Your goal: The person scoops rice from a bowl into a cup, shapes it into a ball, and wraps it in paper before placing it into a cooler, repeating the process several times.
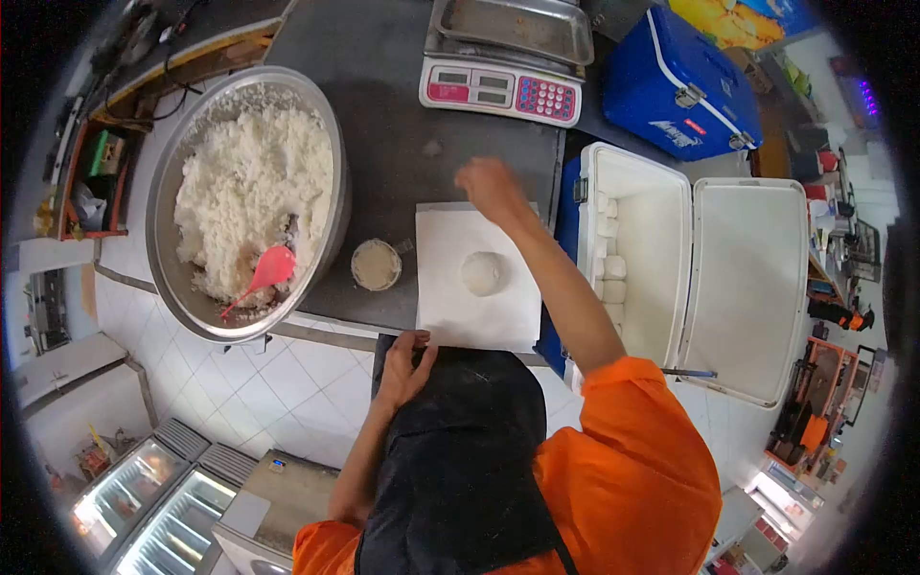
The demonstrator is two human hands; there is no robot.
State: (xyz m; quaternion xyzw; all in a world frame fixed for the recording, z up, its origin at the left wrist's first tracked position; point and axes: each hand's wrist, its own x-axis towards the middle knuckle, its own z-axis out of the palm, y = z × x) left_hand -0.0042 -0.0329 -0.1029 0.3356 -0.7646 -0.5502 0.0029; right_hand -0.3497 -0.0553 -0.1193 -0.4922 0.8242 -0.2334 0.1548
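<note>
One white mound (482, 274) sits uncovered on the paper stack (446, 311); several white packets (614, 268), apparently finished, line the left side of the open cooler (659, 249)
Right hand (493, 188) is by the stack's far edge, grip curled, contents impossible to tell; left hand (406, 372), grip loosely parted, is at the near-left corner; plenty of rice-like food (254, 172) fills the left basin (165, 230)
</note>
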